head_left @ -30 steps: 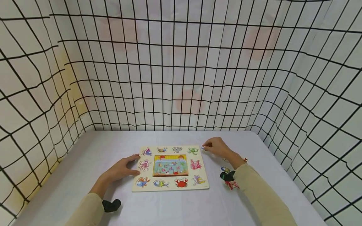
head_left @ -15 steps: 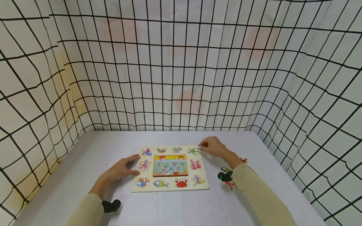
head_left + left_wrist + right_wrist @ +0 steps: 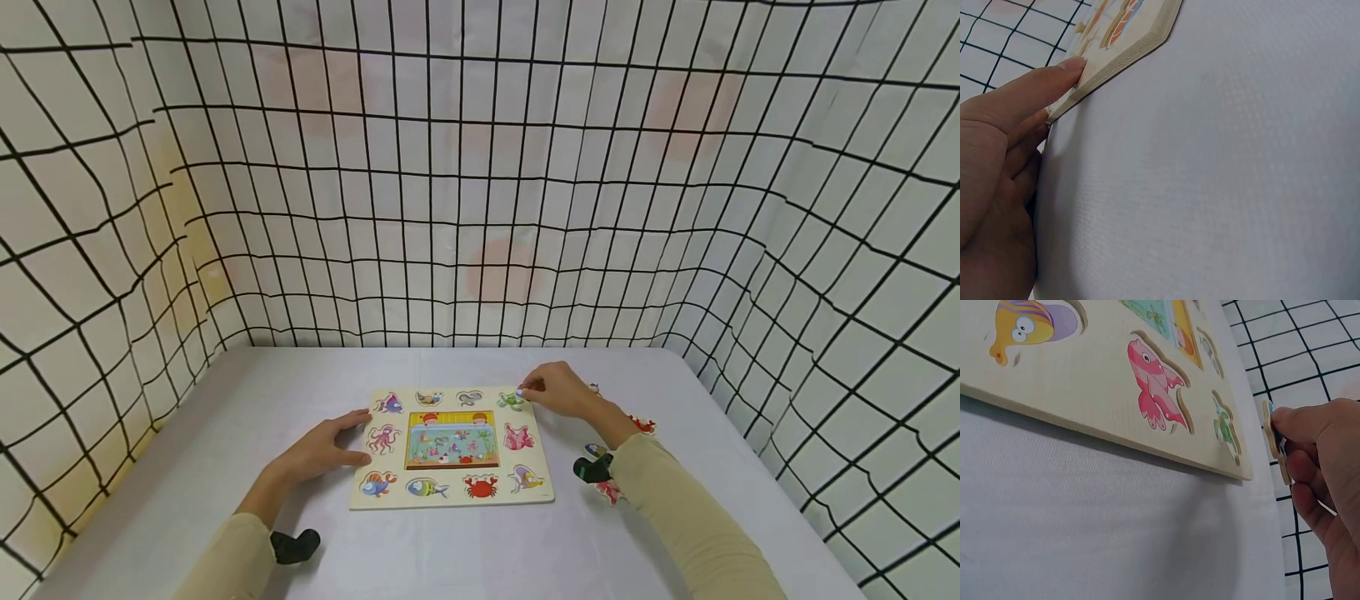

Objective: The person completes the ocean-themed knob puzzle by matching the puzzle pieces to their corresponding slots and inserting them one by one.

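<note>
A wooden peg-free puzzle board (image 3: 456, 502) with sea-animal pictures around an aquarium scene lies on the table. My left hand (image 3: 321, 448) rests against its left edge, fingers spread; in the left wrist view the thumb (image 3: 1063, 74) touches the board's edge. Above the far right corner, my right hand (image 3: 561, 392) pinches a small wooden puzzle piece (image 3: 1269, 430) between thumb and fingers. Only its edge and a bit of blue show, so its animal is hidden. Close by it on the board is the green turtle picture (image 3: 510, 402).
Loose puzzle pieces lie right of the board, near my right forearm: a red one (image 3: 643, 424), a pinkish-red one (image 3: 610, 493) and a partly covered one (image 3: 595, 450). Dark wrist cameras (image 3: 296, 547) sit at both wrists. Gridded white walls (image 3: 480, 208) enclose the table.
My right hand has moved left with the pinched piece, from beside the board to over its far right corner near the turtle. My left hand has stayed put.
</note>
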{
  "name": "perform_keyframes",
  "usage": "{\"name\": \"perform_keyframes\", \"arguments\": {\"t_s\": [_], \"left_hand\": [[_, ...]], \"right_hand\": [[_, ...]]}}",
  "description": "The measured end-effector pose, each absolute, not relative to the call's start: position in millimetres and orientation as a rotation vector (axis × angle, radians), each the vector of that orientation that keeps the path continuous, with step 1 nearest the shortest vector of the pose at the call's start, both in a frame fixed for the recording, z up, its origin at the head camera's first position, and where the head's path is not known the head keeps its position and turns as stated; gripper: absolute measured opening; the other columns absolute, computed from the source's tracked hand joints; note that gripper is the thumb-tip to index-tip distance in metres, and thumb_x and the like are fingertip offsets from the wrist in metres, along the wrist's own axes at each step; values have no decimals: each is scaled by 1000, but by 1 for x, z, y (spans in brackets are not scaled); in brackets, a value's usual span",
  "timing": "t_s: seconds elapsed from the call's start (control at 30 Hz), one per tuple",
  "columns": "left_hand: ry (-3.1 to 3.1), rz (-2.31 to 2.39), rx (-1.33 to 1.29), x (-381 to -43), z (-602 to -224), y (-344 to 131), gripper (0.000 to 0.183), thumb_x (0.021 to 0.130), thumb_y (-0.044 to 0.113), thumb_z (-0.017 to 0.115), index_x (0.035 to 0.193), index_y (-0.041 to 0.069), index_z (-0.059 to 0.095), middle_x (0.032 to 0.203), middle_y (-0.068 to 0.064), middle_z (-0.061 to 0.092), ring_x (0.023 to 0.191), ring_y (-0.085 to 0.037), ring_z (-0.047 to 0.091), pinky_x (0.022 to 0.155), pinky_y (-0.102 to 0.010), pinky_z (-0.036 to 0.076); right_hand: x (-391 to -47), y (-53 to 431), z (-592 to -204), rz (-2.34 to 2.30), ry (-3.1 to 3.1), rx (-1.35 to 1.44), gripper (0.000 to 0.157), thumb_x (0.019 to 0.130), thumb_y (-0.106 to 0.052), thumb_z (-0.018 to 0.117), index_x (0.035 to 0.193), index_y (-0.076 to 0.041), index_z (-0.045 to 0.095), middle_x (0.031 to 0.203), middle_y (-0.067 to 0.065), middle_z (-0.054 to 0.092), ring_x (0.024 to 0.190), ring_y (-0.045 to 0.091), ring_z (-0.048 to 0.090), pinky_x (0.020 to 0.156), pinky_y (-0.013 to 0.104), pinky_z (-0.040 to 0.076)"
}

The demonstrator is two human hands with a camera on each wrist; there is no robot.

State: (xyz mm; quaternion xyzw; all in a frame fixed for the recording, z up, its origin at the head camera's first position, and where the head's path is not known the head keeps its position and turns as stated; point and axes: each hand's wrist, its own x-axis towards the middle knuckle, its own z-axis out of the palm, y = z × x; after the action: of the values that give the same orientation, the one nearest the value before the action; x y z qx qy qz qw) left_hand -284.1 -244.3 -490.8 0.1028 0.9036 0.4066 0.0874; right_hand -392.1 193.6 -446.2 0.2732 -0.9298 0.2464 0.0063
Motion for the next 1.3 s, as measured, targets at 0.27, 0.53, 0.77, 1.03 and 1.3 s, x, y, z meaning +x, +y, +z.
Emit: {"name": "perform_keyframes", "arguments": {"t_s": [0.27, 0.53, 0.77, 1.03, 1.3], "left_hand": [[2700, 1213, 328, -286, -492, -246, 85, 82, 34, 88, 153, 6, 50, 164, -19, 34, 152, -46, 19, 119, -68, 16], [2696, 1212, 317, -286, -494, -245, 86, 82, 35, 88, 153, 6, 50, 164, -19, 33, 152, -46, 19, 118, -68, 16], [2686, 1215, 310, -284, -492, -245, 86, 82, 35, 89, 153, 7, 50, 164, -19, 34, 152, -46, 19, 118, -69, 17], [2698, 1212, 332, -285, -491, -245, 85, 83, 34, 88, 153, 6, 50, 164, -19, 33, 152, -46, 19, 119, -68, 17], [2687, 1220, 326, -282, -488, -244, 86, 83, 33, 88, 153, 5, 49, 164, -18, 33, 152, -46, 19, 120, -66, 16]], "right_hand": [[-388, 182, -443, 742, -2931, 869, 15, 98, -21, 75, 103, -8, 80, 86, -6, 68, 77, 11, 57, 69, 29, 52], [-385, 173, -443, 747, -2926, 940, 17, 98, -22, 75, 104, -6, 79, 88, -6, 69, 77, 11, 57, 69, 29, 52], [-387, 166, -447, 708, -2907, 1008, 17, 99, -22, 74, 106, -8, 80, 88, -9, 69, 76, 9, 57, 66, 26, 52], [-383, 151, -443, 707, -2840, 1143, 14, 99, -18, 73, 104, -8, 81, 88, -8, 71, 74, 8, 57, 67, 26, 52], [-374, 130, -438, 647, -2827, 1232, 15, 100, -19, 72, 105, -9, 81, 89, -8, 69, 76, 8, 56, 68, 26, 51]]}}
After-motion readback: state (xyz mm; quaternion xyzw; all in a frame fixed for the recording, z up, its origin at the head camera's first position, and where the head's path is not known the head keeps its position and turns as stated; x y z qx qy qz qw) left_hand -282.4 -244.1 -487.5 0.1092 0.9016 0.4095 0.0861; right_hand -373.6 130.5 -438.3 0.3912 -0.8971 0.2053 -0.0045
